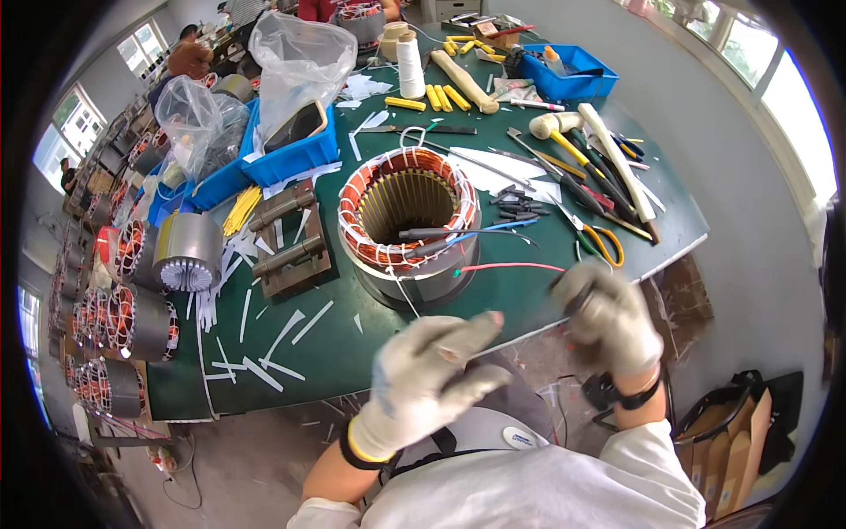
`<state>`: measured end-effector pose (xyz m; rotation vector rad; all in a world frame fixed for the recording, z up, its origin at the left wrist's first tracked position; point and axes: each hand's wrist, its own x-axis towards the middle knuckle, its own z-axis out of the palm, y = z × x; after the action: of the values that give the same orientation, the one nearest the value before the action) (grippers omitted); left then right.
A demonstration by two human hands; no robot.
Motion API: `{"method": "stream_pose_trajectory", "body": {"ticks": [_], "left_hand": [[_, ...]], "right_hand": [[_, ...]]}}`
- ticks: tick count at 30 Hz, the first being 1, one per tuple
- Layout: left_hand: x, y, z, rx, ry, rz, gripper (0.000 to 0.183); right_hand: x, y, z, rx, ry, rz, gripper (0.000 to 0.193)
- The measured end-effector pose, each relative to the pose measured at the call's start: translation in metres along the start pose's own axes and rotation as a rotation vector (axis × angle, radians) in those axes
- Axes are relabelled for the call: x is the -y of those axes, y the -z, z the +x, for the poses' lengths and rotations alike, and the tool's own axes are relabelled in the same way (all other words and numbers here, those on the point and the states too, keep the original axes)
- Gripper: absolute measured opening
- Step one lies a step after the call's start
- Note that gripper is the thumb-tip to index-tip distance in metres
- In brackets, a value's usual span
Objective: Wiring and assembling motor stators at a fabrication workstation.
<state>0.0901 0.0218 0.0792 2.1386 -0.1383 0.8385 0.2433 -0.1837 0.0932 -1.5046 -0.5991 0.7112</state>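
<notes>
A motor stator [411,220] stands upright on the green table, its copper windings laced with white cord around the top ring. Black-sleeved leads lie across its opening, and a red wire [511,266] and a blue wire [493,231] reach out to the right. In front of the stator, my gloved left hand [432,379] is open, fingers stretched to the right and thumb apart, with nothing seen in it. My gloved right hand [608,322], blurred by motion, is raised off the table's front edge with fingers curled. Something dark shows at its fingers, too smeared to name.
Scissors [592,242], a mallet [564,123] and other hand tools lie at the right. Short black sleeves [518,203] sit beside the stator. Blue bins [300,150] and a metal fixture [289,238] stand left, near paper strips [264,374]. More stators [119,322] line the left side.
</notes>
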Motion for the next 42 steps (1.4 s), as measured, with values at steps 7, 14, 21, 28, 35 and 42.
{"method": "stream_pose_trajectory", "body": {"ticks": [7, 14, 21, 28, 35, 42], "left_hand": [[0.006, -0.016, -0.009, -0.064, -0.172, 0.015, 0.037], [0.036, 0.008, -0.004, -0.356, 0.175, 0.205, 0.019], [0.047, 0.012, 0.001, -0.29, 0.213, 0.099, 0.018], [0.047, 0.011, 0.005, -0.313, 0.301, 0.023, 0.016], [0.044, 0.008, 0.008, -0.342, 0.394, -0.101, 0.013], [0.038, 0.006, 0.014, -0.105, 0.118, 0.334, 0.014]], "right_hand": [[-0.025, -0.058, 0.008, 0.314, -0.07, 0.546, 0.027], [-0.032, -0.061, 0.066, -0.311, 0.837, -0.645, 0.038], [-0.033, -0.046, 0.096, -0.218, 1.033, -0.763, 0.036], [-0.022, -0.038, 0.1, -0.151, 1.046, -1.042, 0.036], [-0.01, -0.041, 0.095, -0.084, 0.952, -1.026, 0.031], [-0.013, -0.043, 0.094, -0.124, 1.029, -1.109, 0.03]]}}
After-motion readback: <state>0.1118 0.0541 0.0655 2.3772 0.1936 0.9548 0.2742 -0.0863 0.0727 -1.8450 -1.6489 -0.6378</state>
